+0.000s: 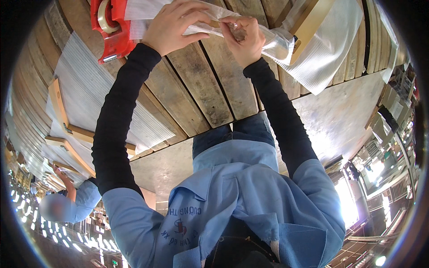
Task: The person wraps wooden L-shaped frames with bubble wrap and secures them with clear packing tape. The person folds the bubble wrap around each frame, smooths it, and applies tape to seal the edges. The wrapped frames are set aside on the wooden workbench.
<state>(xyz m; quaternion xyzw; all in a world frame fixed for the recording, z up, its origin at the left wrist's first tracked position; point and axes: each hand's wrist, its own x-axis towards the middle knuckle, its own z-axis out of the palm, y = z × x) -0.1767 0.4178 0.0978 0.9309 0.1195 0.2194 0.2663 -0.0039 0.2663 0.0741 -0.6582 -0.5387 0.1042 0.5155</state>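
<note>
At the top of the view, my left hand (174, 27) lies with its fingers stretched out and apart over a strip of white foam wrap (216, 30). Just to its right, my right hand (246, 39) is closed, fingers curled and pinching the wrap's edge. Shiny, crinkled film shows at those fingertips. Right of this hand, translucent foam sheet (330, 53) lies around and under a light wooden frame piece (312, 27). A red tape dispenser (117, 33) with a roll of tape (107, 17) stands left of my left hand.
The worktop is made of worn wooden slats (196, 85) with dark gaps. To the left lie another foam sheet (89, 85) and angled wooden pieces (67, 120). A co-worker in a blue shirt (87, 201) is at the lower left, one arm near wooden pieces.
</note>
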